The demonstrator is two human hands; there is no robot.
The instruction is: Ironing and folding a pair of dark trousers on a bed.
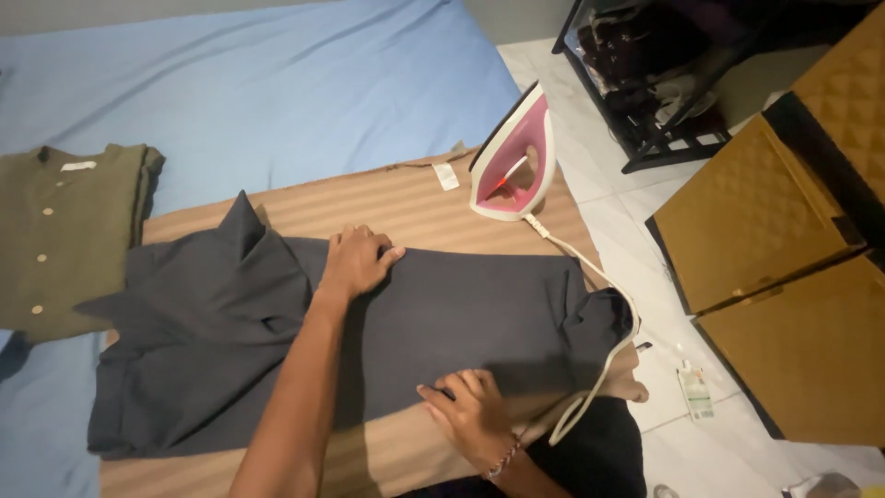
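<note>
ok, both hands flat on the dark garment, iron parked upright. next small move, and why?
Probably sweep the left hand outward: the dark garment bunches in folds at its left, while the right hand pins the near edge and the iron stands upright, untouched.

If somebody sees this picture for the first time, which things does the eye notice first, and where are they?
The dark grey shirt catches the eye first, spread across a striped brown cloth in the middle, with the left hand pressed flat on its far edge and the right hand at its near edge. Behind it, a pink and white iron stands upright, its cord trailing over the shirt's right end. A folded olive shirt lies on the blue sheet, far left.
</note>
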